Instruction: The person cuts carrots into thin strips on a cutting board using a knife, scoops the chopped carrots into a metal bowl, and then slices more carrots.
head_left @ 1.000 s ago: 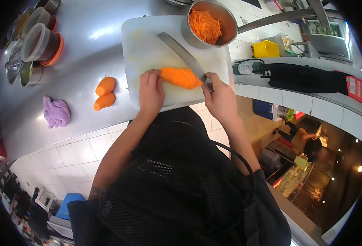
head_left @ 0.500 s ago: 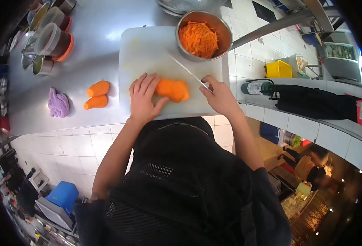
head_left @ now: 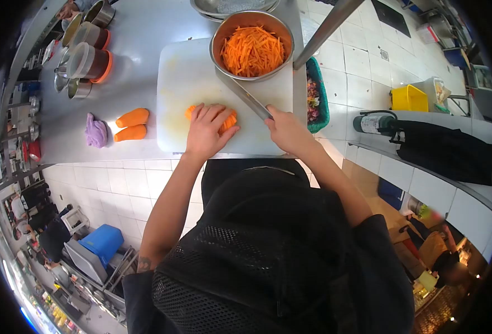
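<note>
On the white cutting board point(head_left: 182, 72), my left hand point(head_left: 207, 133) lies over a pile of carrot slices point(head_left: 227, 121), its fingers curled across the top and hiding much of it. My right hand point(head_left: 288, 131) grips the handle of a knife point(head_left: 246, 96). The blade points away to the upper left, flat-looking and apart from the slices, its tip by a metal bowl point(head_left: 215, 51). That bowl holds a heap of carrot strips point(head_left: 251, 51). Left of the board are two peeled carrots point(head_left: 132, 117) and a purple cloth point(head_left: 95, 132).
Tubs and small pots point(head_left: 87, 61) stand at the table's far left. More metal bowls point(head_left: 232, 6) sit behind the carrot bowl. A green basket point(head_left: 321, 94) with scraps is right of the table, beyond a metal post point(head_left: 329, 30). Other people are in the background.
My left hand has moved from the carrot's left end onto its top, and the carrot now shows as slices. The knife lies at a different angle, its blade more visible. The whole view has shifted.
</note>
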Tool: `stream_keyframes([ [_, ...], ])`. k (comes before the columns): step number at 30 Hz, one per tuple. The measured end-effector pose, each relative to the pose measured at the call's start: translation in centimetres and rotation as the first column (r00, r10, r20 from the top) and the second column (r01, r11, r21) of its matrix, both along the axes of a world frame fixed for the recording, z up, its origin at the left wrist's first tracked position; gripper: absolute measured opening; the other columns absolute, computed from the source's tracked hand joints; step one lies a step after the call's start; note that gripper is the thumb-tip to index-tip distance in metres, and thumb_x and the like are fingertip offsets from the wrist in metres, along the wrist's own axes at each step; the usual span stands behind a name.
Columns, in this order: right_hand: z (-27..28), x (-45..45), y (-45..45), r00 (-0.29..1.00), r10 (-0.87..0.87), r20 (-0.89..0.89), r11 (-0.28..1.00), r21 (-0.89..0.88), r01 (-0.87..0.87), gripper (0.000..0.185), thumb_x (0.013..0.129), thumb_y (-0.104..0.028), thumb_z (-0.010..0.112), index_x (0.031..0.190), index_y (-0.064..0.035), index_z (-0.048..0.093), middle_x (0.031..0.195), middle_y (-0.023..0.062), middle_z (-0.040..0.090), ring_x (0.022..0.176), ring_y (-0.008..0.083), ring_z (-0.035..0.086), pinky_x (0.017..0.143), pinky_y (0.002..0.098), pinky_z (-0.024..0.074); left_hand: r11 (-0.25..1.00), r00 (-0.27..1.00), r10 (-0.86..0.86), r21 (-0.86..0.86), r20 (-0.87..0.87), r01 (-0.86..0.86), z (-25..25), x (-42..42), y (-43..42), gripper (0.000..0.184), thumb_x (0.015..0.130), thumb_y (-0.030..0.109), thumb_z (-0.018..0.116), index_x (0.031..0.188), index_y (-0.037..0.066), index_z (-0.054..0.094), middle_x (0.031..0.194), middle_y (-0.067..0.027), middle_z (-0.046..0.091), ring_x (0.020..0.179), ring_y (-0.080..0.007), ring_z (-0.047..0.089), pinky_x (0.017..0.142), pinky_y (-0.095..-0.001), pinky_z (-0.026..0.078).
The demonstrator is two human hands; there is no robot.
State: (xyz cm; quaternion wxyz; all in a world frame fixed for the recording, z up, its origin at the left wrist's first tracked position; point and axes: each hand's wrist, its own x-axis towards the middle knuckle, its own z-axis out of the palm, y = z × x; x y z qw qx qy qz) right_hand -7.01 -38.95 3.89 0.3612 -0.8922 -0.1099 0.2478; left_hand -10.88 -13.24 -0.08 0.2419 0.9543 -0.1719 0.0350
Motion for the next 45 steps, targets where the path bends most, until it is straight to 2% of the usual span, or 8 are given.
stream_keyframes([
  [3,-1.5,-0.2,-0.2,0.999,0.008,0.045,1.0,-0.029,-0.006,0.031,0.103,-0.021,0.058,0.129,-0.0051,0.058,0.102,0.0309,0.07,0.097,0.052,0.068,0.086,0.0601,0.0526,0.998,0.997,0.007,-0.055,0.081,-0.002,-0.1,0.2,-0.4,0.061,0.08,0.044,0.085,0.131,0.013,0.068,0.134,-0.0088,0.063,0.131,-0.0333,0.055,0.118,-0.0617,0.029],
  [5,-0.5,-0.3,-0.1,1.0,0.003,0.023,0.999,-0.048,-0.002,0.033,0.103,-0.022,0.058,0.131,-0.0049,0.058,0.103,0.0309,0.07,0.099,0.0517,0.067,0.087,0.0599,0.0526,0.993,0.99,0.051,0.101,0.133,-0.065,1.4,-0.1,-1.2,0.066,0.08,0.047,0.083,0.134,0.015,0.065,0.136,-0.008,0.061,0.136,-0.0314,0.051,0.119,-0.0631,0.025],
  [11,-0.6,-0.6,0.2,1.0,0.007,0.031,0.996,-0.09,-0.005,0.039,0.103,-0.022,0.057,0.139,-0.005,0.056,0.107,0.0305,0.07,0.101,0.0504,0.067,0.088,0.059,0.0529,0.978,0.999,0.031,0.206,0.041,-0.038,-0.2,0.3,-0.2,0.057,0.085,0.039,0.077,0.136,0.016,0.063,0.133,-0.0065,0.061,0.131,-0.0284,0.051,0.117,-0.0604,0.025],
  [16,0.0,-1.2,0.8,0.999,-0.015,0.049,0.994,-0.107,0.021,0.037,0.103,-0.021,0.056,0.137,-0.0053,0.057,0.104,0.029,0.071,0.1,0.05,0.068,0.087,0.059,0.0532,0.978,1.0,0.009,0.209,0.028,-0.015,0.0,0.5,0.0,0.052,0.086,0.033,0.075,0.133,0.016,0.064,0.132,-0.0061,0.061,0.127,-0.0277,0.052,0.117,-0.059,0.026],
  [21,2.6,-2.8,2.1,1.0,0.006,0.024,0.982,-0.189,-0.002,0.026,0.102,-0.017,0.057,0.122,-0.0007,0.057,0.093,0.03,0.071,0.092,0.0496,0.07,0.081,0.0608,0.053,0.979,1.0,0.011,0.204,-0.008,-0.009,0.0,0.8,0.1,0.056,0.086,0.032,0.074,0.138,0.015,0.062,0.136,-0.0056,0.06,0.13,-0.0278,0.051,0.118,-0.0593,0.024],
  [26,1.4,-3.4,2.0,1.0,-0.025,0.016,0.985,-0.172,0.027,0.025,0.101,-0.015,0.057,0.121,0.0002,0.054,0.089,0.0313,0.07,0.089,0.0499,0.07,0.08,0.0614,0.0527,0.989,0.998,-0.001,0.15,0.058,-0.007,2.3,0.6,0.5,0.07,0.083,0.041,0.078,0.147,0.02,0.057,0.144,-0.0053,0.057,0.134,-0.0285,0.05,0.119,-0.061,0.023],
  [35,1.0,-3.4,2.5,0.998,-0.057,0.016,0.987,-0.152,0.058,0.028,0.101,-0.013,0.058,0.126,-0.0018,0.051,0.094,0.0338,0.068,0.094,0.0538,0.065,0.083,0.0625,0.0485,0.993,0.998,-0.049,0.11,0.039,0.045,-1.2,1.1,2.3,0.063,0.084,0.045,0.078,0.141,0.022,0.062,0.136,-0.0046,0.061,0.13,-0.0286,0.052,0.11,-0.0523,0.033],
  [45,1.3,-3.6,2.8,0.996,-0.075,0.045,0.984,-0.16,0.081,0.027,0.098,-0.011,0.06,0.122,0.0002,0.054,0.092,0.0324,0.07,0.092,0.0514,0.068,0.083,0.0618,0.0514,0.99,0.999,-0.007,0.143,0.046,0.001,1.0,1.1,0.3,0.061,0.09,0.049,0.075,0.143,0.023,0.063,0.15,-0.002,0.057,0.145,-0.0291,0.046,0.114,-0.0568,0.03],
])
